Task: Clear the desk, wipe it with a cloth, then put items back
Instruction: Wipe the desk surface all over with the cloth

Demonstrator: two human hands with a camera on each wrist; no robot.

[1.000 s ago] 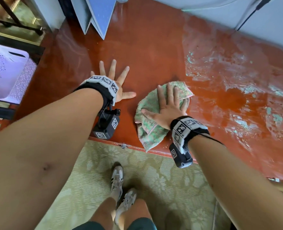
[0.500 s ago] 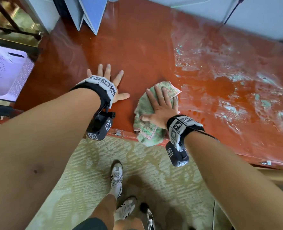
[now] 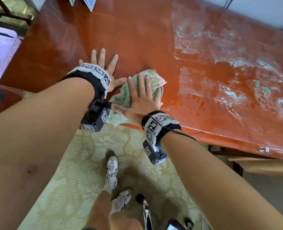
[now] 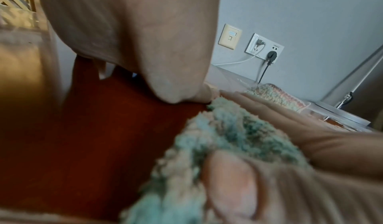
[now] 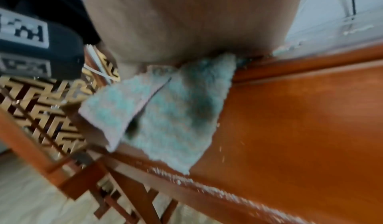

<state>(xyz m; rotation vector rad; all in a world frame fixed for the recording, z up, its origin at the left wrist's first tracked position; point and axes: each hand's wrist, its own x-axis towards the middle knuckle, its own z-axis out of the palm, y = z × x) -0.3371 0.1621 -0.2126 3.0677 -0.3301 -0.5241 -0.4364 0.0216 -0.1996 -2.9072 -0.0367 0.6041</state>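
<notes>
A green and pink patterned cloth (image 3: 152, 78) lies bunched on the red-brown desk (image 3: 129, 39) at its near edge, one corner hanging over the rim (image 5: 172, 121). My right hand (image 3: 142, 95) lies flat on top of it with straight fingers, pressing it down. My left hand (image 3: 104, 65) rests flat on the bare desk just to the left, fingers spread, thumb tip close to the cloth. In the left wrist view the fuzzy cloth (image 4: 228, 129) sits under the right hand's fingers (image 4: 290, 117).
The desk's right half is smeared with pale streaks and wet drops (image 3: 228, 72). Blue boards (image 3: 87, 2) lean at the back. A lilac basket (image 3: 1, 52) stands left of the desk. A lamp base (image 4: 342, 114) stands at the right; cables run from wall sockets (image 4: 265, 47). My shoes (image 3: 112, 170) stand on a patterned mat.
My right hand has slid the cloth leftward along the desk's near edge, ending next to my left thumb. The left hand has stayed flat on the desk.
</notes>
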